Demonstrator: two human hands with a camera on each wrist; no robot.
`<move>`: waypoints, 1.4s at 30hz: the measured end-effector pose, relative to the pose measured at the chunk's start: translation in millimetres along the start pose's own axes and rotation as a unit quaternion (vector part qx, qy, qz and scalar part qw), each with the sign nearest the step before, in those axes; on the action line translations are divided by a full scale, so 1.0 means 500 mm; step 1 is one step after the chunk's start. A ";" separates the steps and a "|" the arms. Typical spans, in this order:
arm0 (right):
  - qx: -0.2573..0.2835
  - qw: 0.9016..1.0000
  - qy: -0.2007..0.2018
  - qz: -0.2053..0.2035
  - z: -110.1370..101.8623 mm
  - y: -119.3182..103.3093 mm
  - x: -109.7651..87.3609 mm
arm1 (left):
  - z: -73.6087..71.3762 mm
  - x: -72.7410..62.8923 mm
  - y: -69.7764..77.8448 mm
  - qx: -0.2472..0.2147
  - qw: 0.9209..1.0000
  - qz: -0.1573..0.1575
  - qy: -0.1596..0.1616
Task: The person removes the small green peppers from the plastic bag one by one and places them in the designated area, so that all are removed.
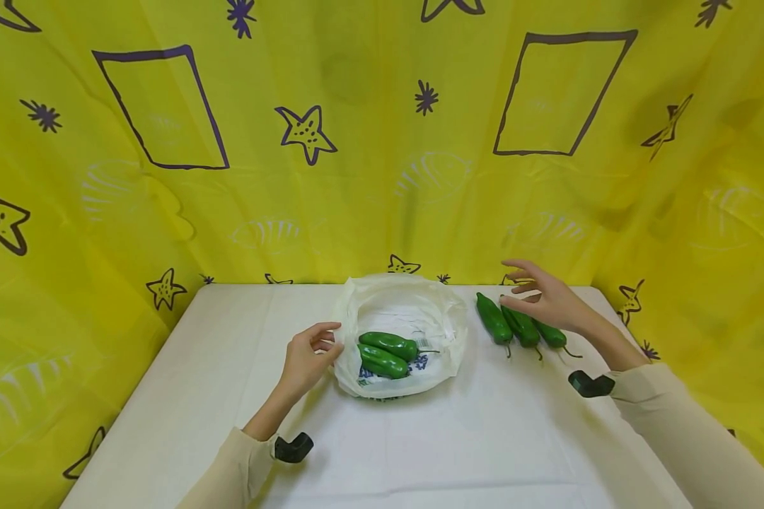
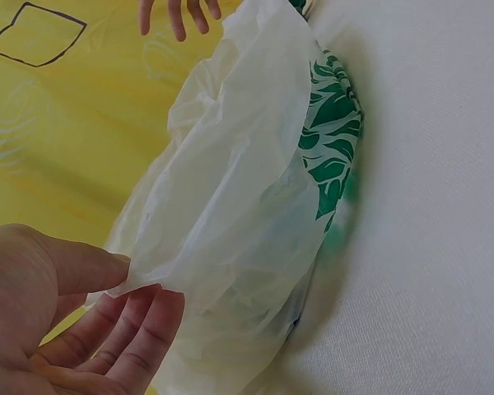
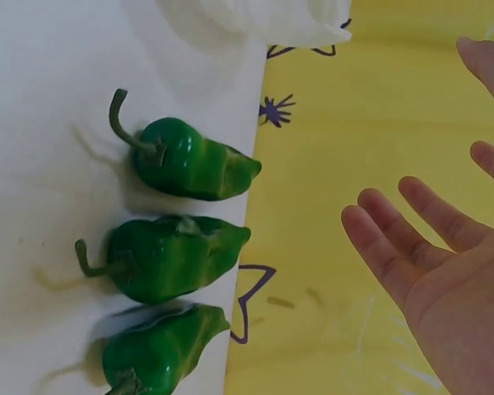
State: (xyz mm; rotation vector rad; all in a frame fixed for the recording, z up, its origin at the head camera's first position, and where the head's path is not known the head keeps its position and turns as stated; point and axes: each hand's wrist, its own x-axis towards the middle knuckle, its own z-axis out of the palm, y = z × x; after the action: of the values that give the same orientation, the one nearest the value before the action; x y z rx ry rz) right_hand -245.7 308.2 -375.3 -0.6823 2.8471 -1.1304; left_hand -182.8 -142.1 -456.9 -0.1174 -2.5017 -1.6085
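Note:
A whitish plastic bag [image 1: 350, 311] with green print stands with its mouth spread wide on the white table. Inside it lie two green peppers [image 1: 388, 345], side by side. My left hand [image 1: 308, 357] pinches the bag's left rim between thumb and fingers, which the left wrist view shows up close. To the right of the bag, three more green peppers [image 3: 199, 160] lie in a row, stems toward me. Above them hovers my right hand [image 1: 550, 300], fingers spread and apart from the peppers, with nothing in it.
The white cloth-covered table [image 1: 484, 438] ends at the back against a yellow curtain [image 1: 356, 212] printed with starfish and frames. The curtain also hangs along both sides. A black device [image 1: 591, 384] is strapped at each wrist.

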 end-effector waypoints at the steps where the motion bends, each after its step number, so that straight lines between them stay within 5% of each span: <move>1: 0.000 1.000 -0.001 -0.001 0.002 -0.002 0.003 | 0.000 0.000 0.000 -0.001 1.000 0.000 0.000; 23: 0.001 0.999 -0.025 -0.046 0.056 -0.038 0.066 | 0.002 0.002 0.003 0.000 1.000 -0.010 -0.005; 42: 0.024 0.991 -0.111 -0.074 0.101 -0.092 0.121 | 0.006 0.002 -0.002 -0.003 1.000 0.011 0.005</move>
State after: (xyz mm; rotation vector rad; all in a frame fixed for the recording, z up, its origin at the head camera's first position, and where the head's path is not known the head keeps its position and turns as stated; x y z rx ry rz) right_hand -274.4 221.7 -373.3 -0.9635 2.6137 -1.0596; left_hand -184.3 -139.8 -458.6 -0.1364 -2.4794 -1.6046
